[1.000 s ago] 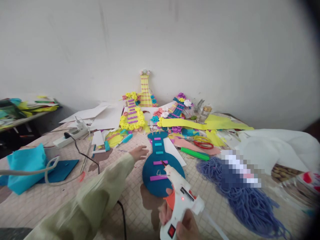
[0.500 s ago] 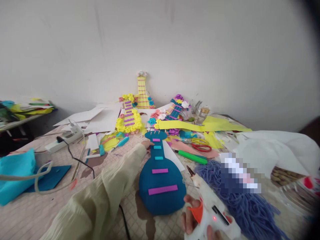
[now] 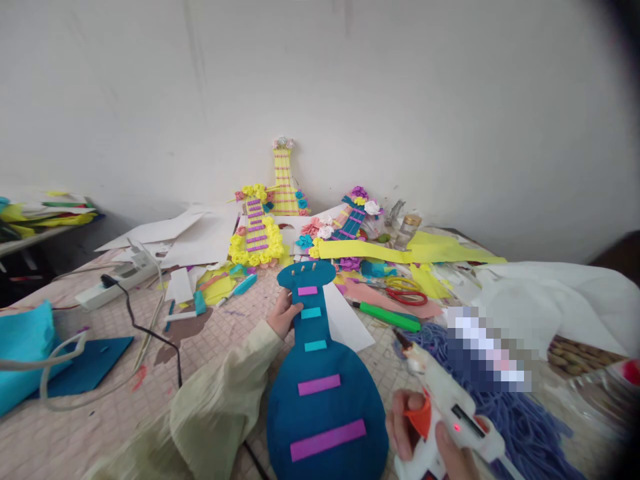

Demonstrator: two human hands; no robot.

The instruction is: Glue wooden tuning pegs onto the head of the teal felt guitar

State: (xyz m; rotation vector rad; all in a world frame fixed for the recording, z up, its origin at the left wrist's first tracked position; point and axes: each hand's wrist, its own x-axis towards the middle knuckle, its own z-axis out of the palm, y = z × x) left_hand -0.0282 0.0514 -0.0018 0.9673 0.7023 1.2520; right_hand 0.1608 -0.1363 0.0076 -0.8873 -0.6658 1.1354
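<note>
My left hand (image 3: 283, 312) grips the neck of a blue guitar-shaped cutout (image 3: 327, 417) by its left edge, thumb on the front. Purple and light-blue strips cross the cutout, and three small pegs sit on its head. In my right hand (image 3: 407, 420) is a white hot glue gun (image 3: 450, 393), its fingers by the orange trigger. A red light glows on the gun's side. Its dark nozzle points up and left, apart from the cutout. Beside the gun lies a bundle of blue-violet yarn (image 3: 520, 413).
Decorated yellow (image 3: 257, 230) and blue (image 3: 353, 223) cutouts stand at the back. A green cutter (image 3: 390, 315) and red-handled scissors (image 3: 413, 295) lie beyond the gun. At left are a white power strip (image 3: 117, 283) with a black cable (image 3: 145, 327) and light-blue paper (image 3: 23, 350).
The blue cutout has come closer to me, tipped up by my left hand, its lower end nearer the frame's bottom. The glue gun has moved slightly right.
</note>
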